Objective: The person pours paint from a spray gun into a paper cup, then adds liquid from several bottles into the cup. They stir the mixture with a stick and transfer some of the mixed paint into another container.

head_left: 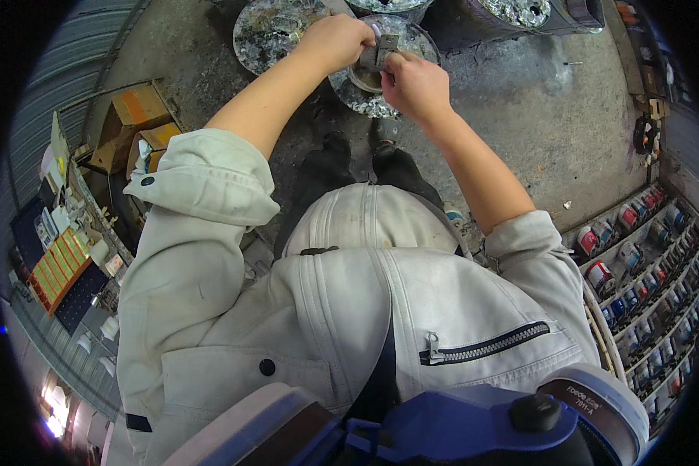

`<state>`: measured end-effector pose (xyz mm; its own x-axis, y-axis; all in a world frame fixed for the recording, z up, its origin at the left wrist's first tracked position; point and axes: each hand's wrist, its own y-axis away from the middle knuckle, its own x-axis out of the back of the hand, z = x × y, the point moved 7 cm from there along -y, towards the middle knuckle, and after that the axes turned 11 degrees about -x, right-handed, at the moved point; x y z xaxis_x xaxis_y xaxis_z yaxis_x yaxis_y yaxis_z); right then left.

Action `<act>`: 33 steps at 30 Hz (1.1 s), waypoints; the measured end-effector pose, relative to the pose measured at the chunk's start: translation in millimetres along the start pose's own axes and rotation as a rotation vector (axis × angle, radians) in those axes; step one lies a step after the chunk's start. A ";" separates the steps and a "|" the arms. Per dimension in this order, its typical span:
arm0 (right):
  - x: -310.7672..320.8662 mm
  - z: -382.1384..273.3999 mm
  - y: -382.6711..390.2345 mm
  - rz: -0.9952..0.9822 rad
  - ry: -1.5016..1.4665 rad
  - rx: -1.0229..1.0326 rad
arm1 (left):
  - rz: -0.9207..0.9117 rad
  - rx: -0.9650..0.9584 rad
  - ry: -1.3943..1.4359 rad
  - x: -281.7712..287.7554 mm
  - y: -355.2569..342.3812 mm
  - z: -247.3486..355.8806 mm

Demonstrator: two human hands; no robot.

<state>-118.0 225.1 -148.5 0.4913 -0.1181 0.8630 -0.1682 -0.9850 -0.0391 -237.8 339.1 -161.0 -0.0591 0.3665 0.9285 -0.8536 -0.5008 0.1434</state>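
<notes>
Both my hands meet at the top of the head view, above a round foil-covered surface [365, 105]. My left hand [336, 43] is closed, with a small pale thing [377, 33] at its fingertips; what it grips is partly hidden. My right hand [418, 87] pinches the lower end of a small grey flat piece [389, 45], which looks rectangular. Just under the hands sits a shallow round container [361, 81], mostly covered by them. I cannot make out what is in it.
A second foil-covered round top [268, 35] lies to the left, and dark drums [474, 27] stand at the far right. Shelves of paint cans [629, 252] line the right side. Cardboard boxes [136, 109] and an orange rack [58, 268] are on the left. A blue respirator [474, 423] fills the lower edge.
</notes>
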 end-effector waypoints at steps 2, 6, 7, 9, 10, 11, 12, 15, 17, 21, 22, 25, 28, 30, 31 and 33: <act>-9.3 4.6 2.4 -0.083 0.093 -0.034 | 0.002 0.003 -0.011 0.5 -0.4 3.2; 9.6 4.0 7.9 0.054 -0.056 -0.011 | 0.015 0.008 -0.011 1.7 -1.8 6.0; 11.4 2.8 8.0 0.065 -0.056 -0.008 | 0.016 -0.007 0.003 1.5 -3.0 6.9; 10.1 -1.8 6.5 0.042 -0.081 0.027 | 0.009 0.006 -0.006 0.3 -4.6 6.1; 10.5 -1.9 6.7 0.050 -0.065 0.033 | 0.013 0.005 -0.005 0.0 -4.5 6.2; 9.7 -2.4 6.2 0.053 -0.055 0.037 | 0.007 0.004 -0.014 -0.8 -5.2 6.5; 6.2 -1.7 6.1 0.010 -0.049 0.036 | 0.009 -0.004 -0.020 -1.0 -5.3 7.2; 9.5 4.3 7.5 0.067 -0.070 -0.009 | 0.028 -0.017 -0.025 -1.5 -4.3 8.5; 11.2 5.3 7.5 0.115 -0.051 -0.019 | 0.034 -0.027 -0.030 -2.4 -5.6 8.2; 8.2 -0.6 7.2 0.044 -0.029 0.021 | 0.040 -0.029 -0.018 -2.0 -4.2 7.8; 12.6 0.9 7.6 0.067 -0.047 0.013 | 0.041 -0.034 -0.040 -1.0 -3.2 8.8; 16.4 6.0 7.8 0.070 -0.082 -0.033 | 0.037 -0.017 -0.027 -0.9 -0.8 11.0; 7.7 6.7 4.9 -0.012 -0.001 -0.038 | 0.009 0.014 -0.014 -3.0 -4.1 9.9; 5.5 6.5 3.8 -0.041 0.023 -0.043 | -0.017 0.017 -0.015 -4.8 -4.1 9.1; 7.7 6.4 3.2 -0.031 0.012 -0.042 | -0.046 0.017 -0.026 -6.2 -2.5 8.1; 12.5 11.8 4.2 -0.058 -0.020 -0.086 | -0.078 0.016 -0.045 -8.6 3.1 7.0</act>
<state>-102.4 217.9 -143.9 0.5192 -0.0648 0.8522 -0.2112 -0.9759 0.0546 -236.3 328.9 -166.2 0.0314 0.3695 0.9287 -0.8462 -0.4846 0.2214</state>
